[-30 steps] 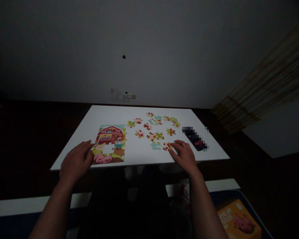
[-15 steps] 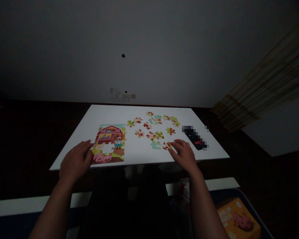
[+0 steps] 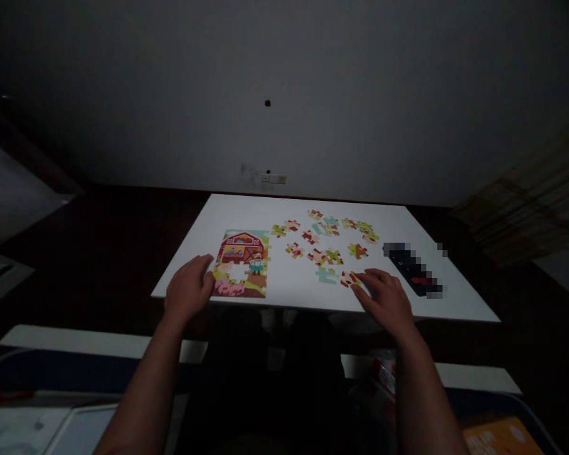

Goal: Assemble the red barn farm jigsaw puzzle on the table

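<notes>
On our white rectangular desk [image 3: 289,275]: right hand [image 3: 385,298], fingers narrowed at flat red-and-cream jigsaw piece [image 3: 347,279], grip uncertain. Left hand [image 3: 188,289], loosely spread; its nudge could split the multicoloured barn-printed puzzle [image 3: 241,254].

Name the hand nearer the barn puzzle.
Left. The left hand is at the left edge of the barn puzzle; the right hand is off to its right, at a loose piece.

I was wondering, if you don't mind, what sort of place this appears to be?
Most likely a dim room in a home: a curtain hangs at the right, a socket panel sits low on the plain wall, and a partly assembled jigsaw lies on a white table.
</notes>
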A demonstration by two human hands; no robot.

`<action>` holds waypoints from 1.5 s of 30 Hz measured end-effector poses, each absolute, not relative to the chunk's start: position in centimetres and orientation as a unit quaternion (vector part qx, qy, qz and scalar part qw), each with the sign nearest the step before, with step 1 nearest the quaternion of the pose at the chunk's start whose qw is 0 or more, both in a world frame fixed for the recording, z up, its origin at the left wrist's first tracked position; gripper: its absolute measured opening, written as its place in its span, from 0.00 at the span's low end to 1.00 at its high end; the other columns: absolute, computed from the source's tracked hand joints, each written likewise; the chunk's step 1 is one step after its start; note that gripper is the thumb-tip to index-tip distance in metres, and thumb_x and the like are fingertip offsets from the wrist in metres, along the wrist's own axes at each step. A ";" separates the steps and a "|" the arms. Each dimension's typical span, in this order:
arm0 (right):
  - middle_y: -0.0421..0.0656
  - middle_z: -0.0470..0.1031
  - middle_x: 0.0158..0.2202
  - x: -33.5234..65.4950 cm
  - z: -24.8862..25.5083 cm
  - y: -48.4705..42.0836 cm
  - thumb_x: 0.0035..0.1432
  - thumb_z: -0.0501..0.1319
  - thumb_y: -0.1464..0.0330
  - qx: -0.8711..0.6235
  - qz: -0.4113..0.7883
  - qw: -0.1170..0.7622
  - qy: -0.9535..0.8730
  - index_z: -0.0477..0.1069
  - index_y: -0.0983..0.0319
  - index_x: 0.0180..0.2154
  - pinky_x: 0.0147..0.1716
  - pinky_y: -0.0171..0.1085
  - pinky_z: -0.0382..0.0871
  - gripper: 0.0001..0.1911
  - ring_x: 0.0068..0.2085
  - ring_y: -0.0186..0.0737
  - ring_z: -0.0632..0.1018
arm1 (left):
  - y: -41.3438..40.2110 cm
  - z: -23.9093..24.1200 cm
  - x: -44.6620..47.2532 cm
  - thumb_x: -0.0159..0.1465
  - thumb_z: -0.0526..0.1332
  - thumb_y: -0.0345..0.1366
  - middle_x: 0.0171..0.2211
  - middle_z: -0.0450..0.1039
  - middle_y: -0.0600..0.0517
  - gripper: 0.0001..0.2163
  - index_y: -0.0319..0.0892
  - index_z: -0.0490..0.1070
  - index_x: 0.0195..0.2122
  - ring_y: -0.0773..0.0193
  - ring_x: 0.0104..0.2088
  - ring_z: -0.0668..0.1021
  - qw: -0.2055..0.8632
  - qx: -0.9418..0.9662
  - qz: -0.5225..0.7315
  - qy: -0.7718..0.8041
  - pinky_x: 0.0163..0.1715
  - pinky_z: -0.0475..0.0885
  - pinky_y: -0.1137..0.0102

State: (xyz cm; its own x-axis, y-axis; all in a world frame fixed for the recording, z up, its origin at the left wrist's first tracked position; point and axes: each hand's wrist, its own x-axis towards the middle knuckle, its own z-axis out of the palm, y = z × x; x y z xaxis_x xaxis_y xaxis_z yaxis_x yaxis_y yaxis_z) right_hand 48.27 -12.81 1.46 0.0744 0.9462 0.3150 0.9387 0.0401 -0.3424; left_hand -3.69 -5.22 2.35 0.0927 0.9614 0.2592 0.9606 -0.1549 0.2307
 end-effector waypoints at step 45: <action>0.52 0.78 0.60 47.7 2.2 -13.0 0.71 0.62 0.54 -0.693 0.014 0.255 -0.675 0.84 0.52 0.55 0.58 0.64 0.76 0.18 0.58 0.65 0.78 | -4.7 2.3 -3.9 0.73 0.50 0.45 0.67 0.76 0.42 0.25 0.41 0.80 0.59 0.43 0.70 0.74 0.021 0.750 0.179 0.636 0.71 0.69 0.46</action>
